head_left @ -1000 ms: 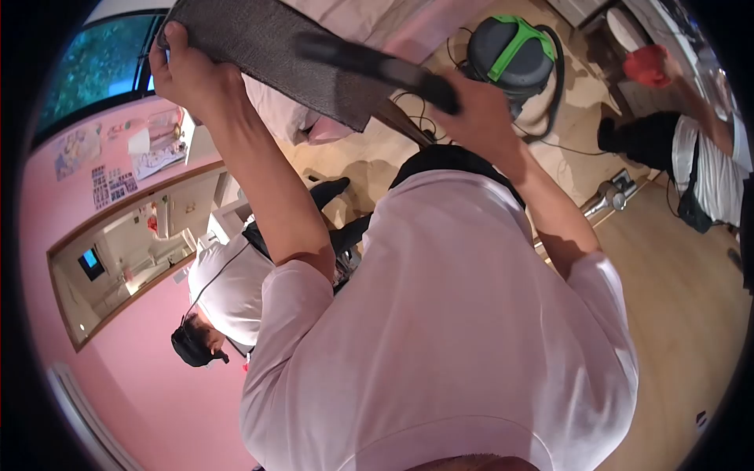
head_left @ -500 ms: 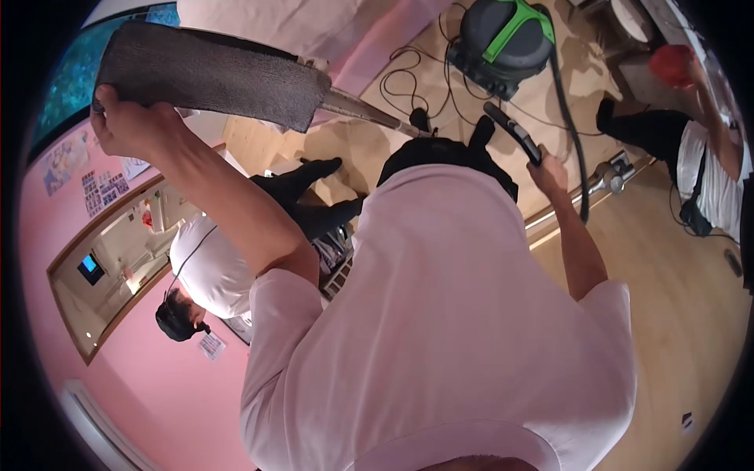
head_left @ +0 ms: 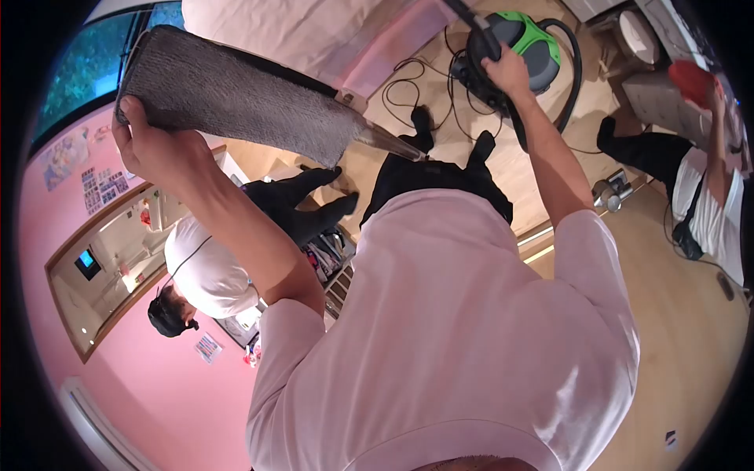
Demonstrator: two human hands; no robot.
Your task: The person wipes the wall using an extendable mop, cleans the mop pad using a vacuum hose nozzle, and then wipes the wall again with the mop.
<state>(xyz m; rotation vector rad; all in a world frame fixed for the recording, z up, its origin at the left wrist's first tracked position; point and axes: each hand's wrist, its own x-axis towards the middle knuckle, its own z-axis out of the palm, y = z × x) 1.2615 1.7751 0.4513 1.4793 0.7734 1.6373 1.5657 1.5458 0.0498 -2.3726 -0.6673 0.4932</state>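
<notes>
My left hand [head_left: 169, 157] grips the far end of a flat mop [head_left: 243, 98], whose wide grey pad is held up and slants down to the right. The mop's pole [head_left: 389, 141] runs from the pad toward my waist. In my right hand [head_left: 509, 72] is the black handle of a vacuum hose [head_left: 481, 35], raised in front of the vacuum cleaner [head_left: 542, 59]. That black and green canister stands on the floor, and its hose [head_left: 577, 86] loops round its right side.
Black cable [head_left: 400, 98] lies coiled on the wooden floor beside a bed [head_left: 267, 27]. To the left, a person in a white shirt [head_left: 208, 267] bends by a shelf [head_left: 334, 271]. Another person's hand [head_left: 716, 98] holds a red cloth [head_left: 693, 82] at right. A door handle [head_left: 613, 190] juts out.
My right hand has swung up and forward with the hose handle, toward the vacuum cleaner. The mop pad has tilted and shifted slightly right in my left hand.
</notes>
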